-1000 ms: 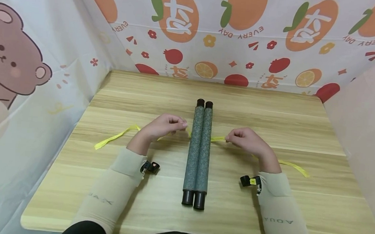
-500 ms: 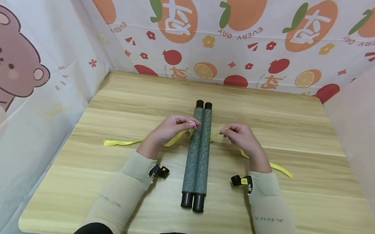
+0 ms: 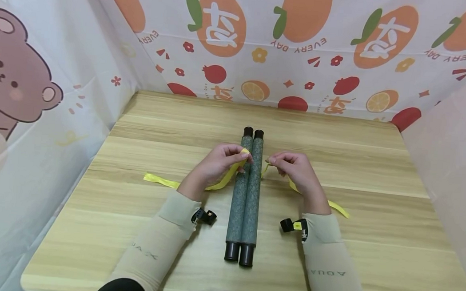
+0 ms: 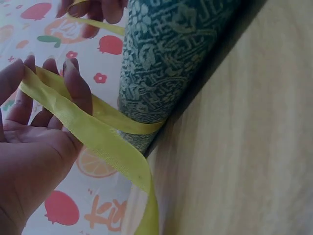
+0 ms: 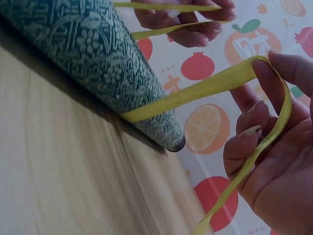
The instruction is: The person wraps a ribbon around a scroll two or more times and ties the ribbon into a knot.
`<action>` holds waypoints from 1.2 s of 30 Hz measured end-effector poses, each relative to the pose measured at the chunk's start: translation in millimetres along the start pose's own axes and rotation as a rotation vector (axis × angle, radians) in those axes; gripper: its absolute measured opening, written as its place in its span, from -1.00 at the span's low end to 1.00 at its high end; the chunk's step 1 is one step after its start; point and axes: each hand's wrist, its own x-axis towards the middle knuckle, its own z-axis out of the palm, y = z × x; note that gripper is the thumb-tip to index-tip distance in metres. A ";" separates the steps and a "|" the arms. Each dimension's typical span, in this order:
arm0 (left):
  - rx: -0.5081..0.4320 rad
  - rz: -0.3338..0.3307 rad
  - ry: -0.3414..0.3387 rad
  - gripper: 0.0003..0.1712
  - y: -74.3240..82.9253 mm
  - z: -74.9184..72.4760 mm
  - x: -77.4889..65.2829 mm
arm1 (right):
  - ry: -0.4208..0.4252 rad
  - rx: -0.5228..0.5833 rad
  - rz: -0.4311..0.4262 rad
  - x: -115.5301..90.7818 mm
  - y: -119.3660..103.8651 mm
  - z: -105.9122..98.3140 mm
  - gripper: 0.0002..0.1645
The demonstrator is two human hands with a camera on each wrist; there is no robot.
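A scroll point(image 3: 245, 199) rolled into two parallel green patterned rolls with dark end knobs lies lengthwise on the table. Under it passes a yellow ribbon point(image 3: 227, 179), whose two ends come up on either side. My left hand point(image 3: 220, 166) pinches the left part of the ribbon between thumb and forefinger, above the left roll. Just right of the rolls, my right hand point(image 3: 292, 168) pinches the other part. In the left wrist view the ribbon point(image 4: 98, 132) loops over the left fingers; in the right wrist view the ribbon point(image 5: 205, 88) rises from beneath the scroll to the right fingertips.
The wooden table point(image 3: 375, 172) spreads beneath both forearms. A white cloth with fruit prints point(image 3: 295, 47) hangs behind it, and a bear-print cloth point(image 3: 17, 74) hangs at the left. Each wrist carries a small black camera.
Both hands have moved inward toward the scroll, the left one now above the left roll. The ribbon's loose tails have been drawn inward along the table with them.
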 end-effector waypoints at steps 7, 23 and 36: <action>-0.001 -0.045 0.023 -0.61 -3.9 3.5 1.3 | 0.008 0.024 -0.027 1.3 -4.8 8.0 -0.65; 0.248 -0.078 0.061 -0.74 -8.3 17.3 7.3 | 0.019 -0.414 -0.230 -0.7 -24.2 29.8 -0.75; 0.352 -0.057 -0.039 -0.79 18.1 29.4 -5.4 | -0.021 -0.365 -0.194 -6.6 -51.7 39.8 -0.76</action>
